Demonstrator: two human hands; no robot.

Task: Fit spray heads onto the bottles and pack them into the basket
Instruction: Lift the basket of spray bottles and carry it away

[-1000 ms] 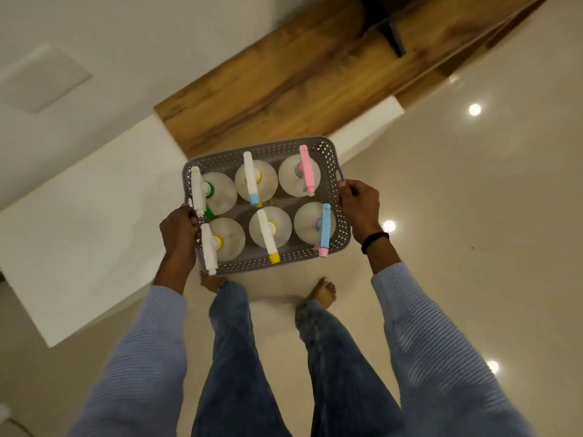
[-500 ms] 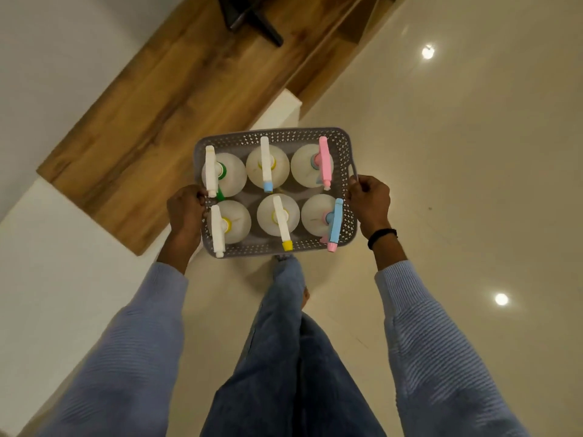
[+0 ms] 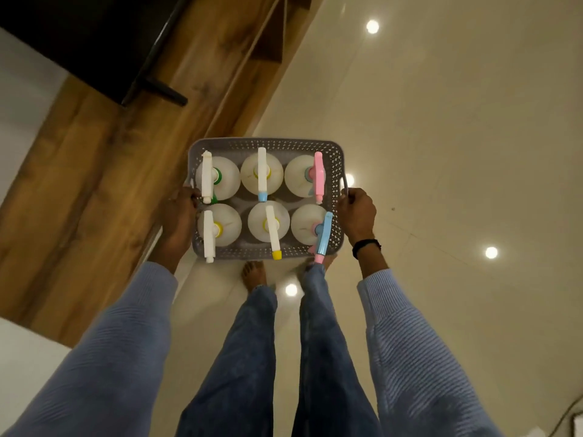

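Observation:
A grey perforated basket [image 3: 268,144] is held in the air over the floor, in front of my legs. Inside stand several white bottles in two rows, each fitted with a spray head: a white head [image 3: 206,176] at the back left, a pink one [image 3: 318,176] at the back right, a blue one [image 3: 324,236] at the front right, a yellow-tipped one [image 3: 273,236] in the front middle. My left hand [image 3: 178,223] grips the basket's left side. My right hand [image 3: 358,212] grips the handle on its right side.
A wooden panel [image 3: 94,171] runs along the left, with a black stand [image 3: 151,83] on it. A white surface [image 3: 22,367] lies at the lower left. The glossy cream floor [image 3: 457,152] spreads to the right, and a cable [image 3: 568,417] lies at the bottom right corner.
I have walked on with the basket in both hands. The white surface has slid back to the left and the wooden panel and black stand have come closer.

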